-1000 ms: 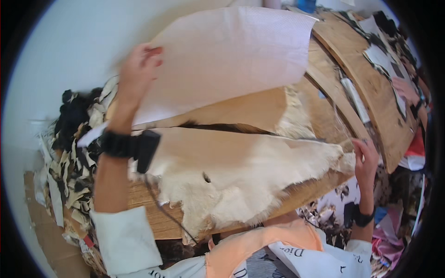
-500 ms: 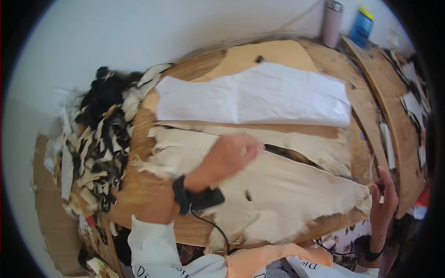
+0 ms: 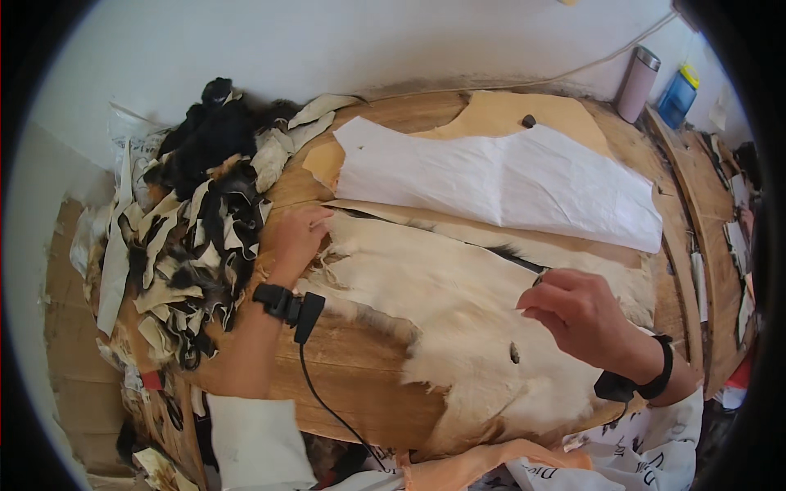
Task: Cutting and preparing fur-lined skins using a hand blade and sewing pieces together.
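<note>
A pale animal hide [image 3: 458,303], skin side up with fur showing at its edges, lies spread on a wooden table [image 3: 352,376]. My left hand [image 3: 299,237] presses on the hide's left edge, fingers flat. My right hand [image 3: 577,315] rests on the hide's right part, fingers curled near a dark slit in the skin. Whether it holds a small tool I cannot tell. A small hole [image 3: 514,353] sits in the hide below that hand. Both wrists wear black bands.
A white paper pattern [image 3: 499,176] lies beyond the hide on a tan sheet [image 3: 499,114]. A heap of black and white fur scraps [image 3: 196,204] is piled at the left. A metal flask [image 3: 637,82] and a blue container [image 3: 679,94] stand at the back right.
The white paper was held up, then laid flat at the back. My left hand moved to the hide's left edge, and my right hand came from the table's right edge onto the hide.
</note>
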The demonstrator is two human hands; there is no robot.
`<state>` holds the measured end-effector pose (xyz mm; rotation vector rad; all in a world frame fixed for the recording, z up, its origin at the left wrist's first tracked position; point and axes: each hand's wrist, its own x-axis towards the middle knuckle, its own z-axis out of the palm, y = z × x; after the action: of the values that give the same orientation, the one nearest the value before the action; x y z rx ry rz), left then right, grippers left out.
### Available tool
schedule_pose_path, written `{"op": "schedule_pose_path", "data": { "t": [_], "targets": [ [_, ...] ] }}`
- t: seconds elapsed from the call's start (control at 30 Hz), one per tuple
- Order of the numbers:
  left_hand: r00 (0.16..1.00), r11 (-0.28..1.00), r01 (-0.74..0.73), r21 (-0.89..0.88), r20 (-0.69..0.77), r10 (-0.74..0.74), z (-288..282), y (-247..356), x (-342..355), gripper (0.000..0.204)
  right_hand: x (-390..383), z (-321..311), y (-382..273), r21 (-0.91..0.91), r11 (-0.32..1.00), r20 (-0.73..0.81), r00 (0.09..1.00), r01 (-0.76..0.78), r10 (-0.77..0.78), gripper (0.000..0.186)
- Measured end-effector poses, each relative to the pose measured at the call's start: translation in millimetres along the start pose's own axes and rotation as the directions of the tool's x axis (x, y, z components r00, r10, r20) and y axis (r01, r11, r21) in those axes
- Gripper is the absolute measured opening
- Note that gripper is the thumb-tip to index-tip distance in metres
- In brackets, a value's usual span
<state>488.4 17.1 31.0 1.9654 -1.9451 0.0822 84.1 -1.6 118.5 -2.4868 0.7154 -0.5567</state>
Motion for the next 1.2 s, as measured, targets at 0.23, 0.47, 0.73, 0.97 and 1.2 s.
{"op": "schedule_pose_path", "data": {
  "t": [0.23, 0.47, 0.73, 0.97, 1.2],
  "targets": [
    [0.981, 0.928, 0.179, -0.326, 0.131, -0.143, 39.6, -36.7, -3.5, 0.023, 1.5, 22.8, 12.9, -0.005, 0.994, 0.077, 0.991, -0.107, 0.108, 0.010],
    [0.972, 0.888, 0.233, -0.396, 0.067, -0.225, 41.4, -39.2, 1.8, 0.016, 5.6, 37.2, 16.4, 0.003, 0.993, 0.089, 0.989, -0.117, 0.116, 0.008],
    [0.995, 0.927, -0.028, -0.375, 0.081, 0.063, 9.9, 53.7, 32.3, 0.013, 19.9, 44.5, 51.0, -0.044, 0.959, -0.021, 0.960, -0.280, 0.279, 0.001],
    [0.900, 0.801, -0.093, -0.591, 0.293, 0.321, 66.4, 149.6, 46.5, 0.014, 31.3, 82.7, 91.1, 0.003, 0.926, -0.099, 0.921, -0.377, 0.376, 0.006],
    [0.899, 0.821, -0.083, -0.565, 0.313, 0.307, 83.8, 168.0, 45.1, 0.016, -4.1, 42.6, 108.0, -0.220, 0.941, 0.175, 0.939, -0.256, 0.297, 0.007]
  ]
}}
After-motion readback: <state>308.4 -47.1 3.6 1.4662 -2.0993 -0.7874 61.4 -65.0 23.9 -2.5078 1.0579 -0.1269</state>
